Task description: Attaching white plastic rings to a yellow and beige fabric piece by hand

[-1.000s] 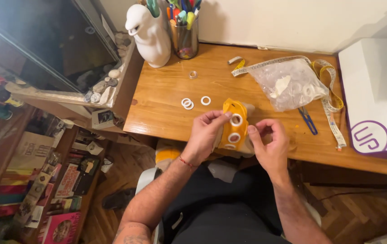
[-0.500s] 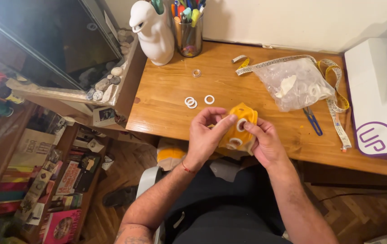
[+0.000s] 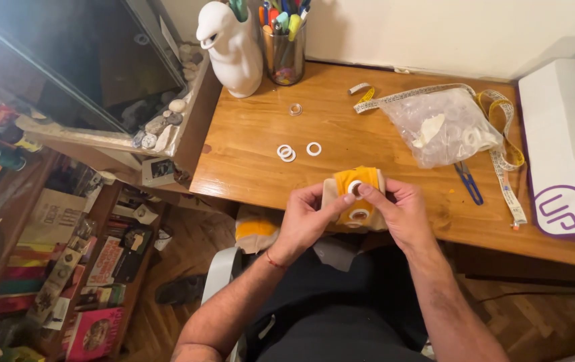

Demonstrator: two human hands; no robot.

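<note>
Two hands on the job here; your left hand [image 3: 309, 213] and right hand [image 3: 398, 209] both pinch the yellow and beige fabric piece [image 3: 356, 196] at the table's [image 3: 247, 154] near edge, fingertips meeting on a white plastic ring [image 3: 354, 188] set in it; the cloth looks soft and floppy, the ring light, stiff, probably slippery; grip the cloth beside the ring; three loose white rings [image 3: 295, 151] sit further back, near a clear bag [image 3: 445, 127].

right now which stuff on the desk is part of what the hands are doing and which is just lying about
In use:
left hand
right hand
yellow fabric piece
white ring pressed on it
loose white rings
clear bag of rings

Lying about:
tape measure
blue snips
pen cup
white jug
</note>
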